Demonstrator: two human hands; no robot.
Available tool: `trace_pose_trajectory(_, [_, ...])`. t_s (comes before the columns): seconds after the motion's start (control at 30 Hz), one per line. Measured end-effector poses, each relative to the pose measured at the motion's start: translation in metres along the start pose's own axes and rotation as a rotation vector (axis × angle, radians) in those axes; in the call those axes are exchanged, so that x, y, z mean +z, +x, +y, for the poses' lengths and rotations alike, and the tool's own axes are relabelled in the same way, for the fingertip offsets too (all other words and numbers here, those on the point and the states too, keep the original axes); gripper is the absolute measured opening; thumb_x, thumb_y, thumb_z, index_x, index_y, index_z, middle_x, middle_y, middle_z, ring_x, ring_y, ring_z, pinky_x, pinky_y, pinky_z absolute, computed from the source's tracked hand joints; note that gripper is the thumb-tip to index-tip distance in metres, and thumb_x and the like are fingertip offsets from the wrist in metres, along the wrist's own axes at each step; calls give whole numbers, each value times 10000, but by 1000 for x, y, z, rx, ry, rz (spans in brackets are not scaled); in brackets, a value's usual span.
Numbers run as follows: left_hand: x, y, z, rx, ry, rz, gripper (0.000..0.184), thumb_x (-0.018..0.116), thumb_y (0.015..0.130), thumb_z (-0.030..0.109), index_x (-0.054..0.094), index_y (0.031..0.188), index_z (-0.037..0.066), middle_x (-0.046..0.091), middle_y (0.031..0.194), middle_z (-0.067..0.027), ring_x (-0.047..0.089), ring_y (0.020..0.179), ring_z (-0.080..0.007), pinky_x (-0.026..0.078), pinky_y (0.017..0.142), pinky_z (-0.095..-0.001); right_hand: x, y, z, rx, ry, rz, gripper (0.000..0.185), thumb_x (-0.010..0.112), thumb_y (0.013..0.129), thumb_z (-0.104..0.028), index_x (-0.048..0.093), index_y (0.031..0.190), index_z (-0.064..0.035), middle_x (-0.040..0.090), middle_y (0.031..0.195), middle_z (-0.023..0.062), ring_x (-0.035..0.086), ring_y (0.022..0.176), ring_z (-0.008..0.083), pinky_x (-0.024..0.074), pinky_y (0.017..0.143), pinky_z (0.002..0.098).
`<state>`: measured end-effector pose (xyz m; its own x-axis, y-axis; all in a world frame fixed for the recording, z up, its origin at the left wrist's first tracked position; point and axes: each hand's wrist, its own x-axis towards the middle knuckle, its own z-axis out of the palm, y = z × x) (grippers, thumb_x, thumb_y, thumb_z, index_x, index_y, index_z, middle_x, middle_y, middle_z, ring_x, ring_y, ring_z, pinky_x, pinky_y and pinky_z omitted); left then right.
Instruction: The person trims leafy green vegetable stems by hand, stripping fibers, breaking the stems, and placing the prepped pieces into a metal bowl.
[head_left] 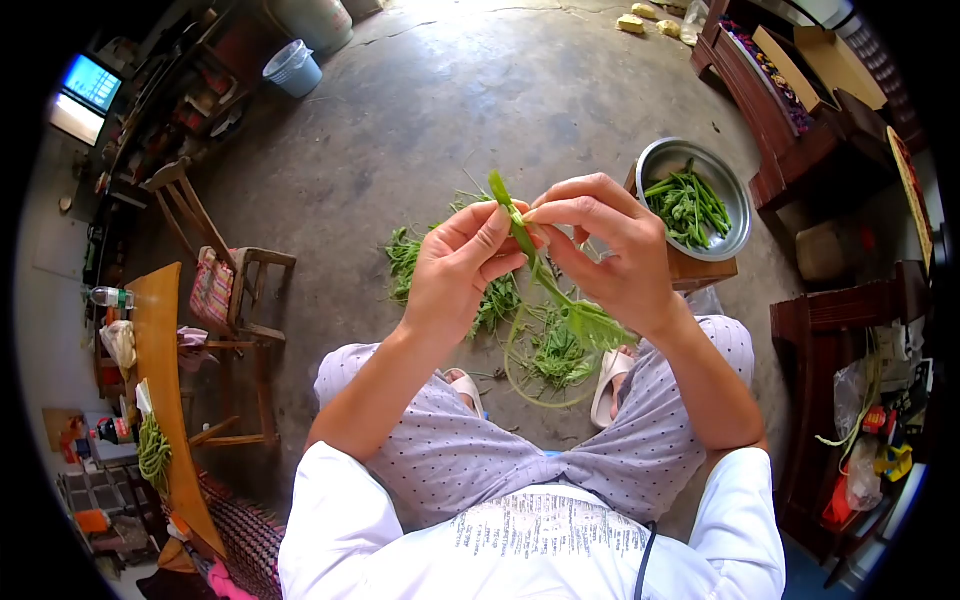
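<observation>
Two bare hands met in front of the person, both forearms [378, 388] angled inward from bent elbows. The left hand [450, 268] gripped a green stem [522, 240] between thumb and curled fingers, the stem's upper end leaning left. Opposite, the right hand [622, 245] arched, its knuckles raised, thumb and forefinger pinching the stem from the side. A leaf [598, 326] trailed below the hands, above loose greens [560, 362] on the floor [420, 130].
</observation>
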<state>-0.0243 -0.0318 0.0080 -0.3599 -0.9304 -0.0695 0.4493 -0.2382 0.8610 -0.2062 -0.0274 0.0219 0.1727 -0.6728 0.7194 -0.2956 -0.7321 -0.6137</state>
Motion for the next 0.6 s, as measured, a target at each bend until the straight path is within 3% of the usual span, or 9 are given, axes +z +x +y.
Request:
trace_pose_trajectory(0.13, [-4, 1, 1, -11, -24, -24, 252, 542, 960, 213, 617, 1102, 19, 674, 966, -85, 666, 897, -143, 563, 721, -210, -4, 2, 0, 90, 168, -105, 106, 617, 862, -6, 631, 966, -18, 652, 946, 72, 626, 758, 113, 514, 640, 247])
trace_pose_trajectory(0.23, [-7, 0, 2, -43, -65, -35, 252, 544, 959, 214, 616, 1107, 23, 673, 963, -82, 662, 908, -135, 561, 733, -212, 4, -3, 5, 241, 637, -52, 77, 548, 921, -25, 558, 995, -4, 648, 942, 55, 597, 785, 93, 493, 678, 230])
trace_pose_trajectory(0.3, [-11, 1, 5, -67, -64, 43, 252, 548, 957, 219, 618, 1107, 28, 673, 968, -85, 659, 917, -139, 559, 750, -215, -1, -5, 3, 461, 732, -178, 68, 484, 965, -60, 516, 984, -3, 630, 897, 39, 559, 761, 73, 465, 678, 216])
trace_pose_trajectory(0.43, [-11, 1, 13, 14, 30, 106, 238, 561, 950, 208, 622, 1101, 34, 671, 984, -83, 662, 928, -166, 555, 759, -222, -10, -6, 15, 612, 697, -271, 76, 474, 972, -79, 517, 947, -21, 607, 844, 29, 537, 715, 68, 447, 628, 207])
trace_pose_trajectory(0.5, [-14, 1, 15, 34, 46, 113, 228, 558, 951, 202, 624, 1089, 33, 668, 991, -87, 661, 951, -177, 558, 761, -233, -18, -10, 26, 866, 601, -530, 89, 453, 981, -77, 512, 948, -18, 582, 783, 17, 531, 702, 56, 447, 620, 204])
trace_pose_trajectory(0.53, [-17, 2, 16, 81, 62, 107, 224, 550, 955, 203, 623, 1081, 31, 667, 988, -89, 660, 959, -181, 560, 762, -239, -21, -16, 33, 915, 515, -596, 64, 508, 927, -51, 499, 970, -4, 595, 802, 54, 585, 720, 140, 475, 651, 262])
trace_pose_trajectory(0.57, [-19, 2, 18, 128, 78, 101, 221, 543, 959, 203, 621, 1073, 30, 666, 985, -91, 659, 967, -186, 562, 763, -245, -23, -21, 37, 914, 515, -597, 64, 508, 927, -51, 499, 970, -4, 595, 802, 54, 585, 720, 140, 475, 651, 262])
trace_pose_trajectory(0.6, [-21, 2, 21, 130, 78, 102, 221, 543, 959, 203, 621, 1073, 30, 666, 985, -91, 659, 967, -186, 562, 763, -245, -25, -26, 41, 818, 70, -824, 85, 537, 876, -36, 514, 945, 8, 600, 791, 89, 590, 714, 196, 483, 657, 287])
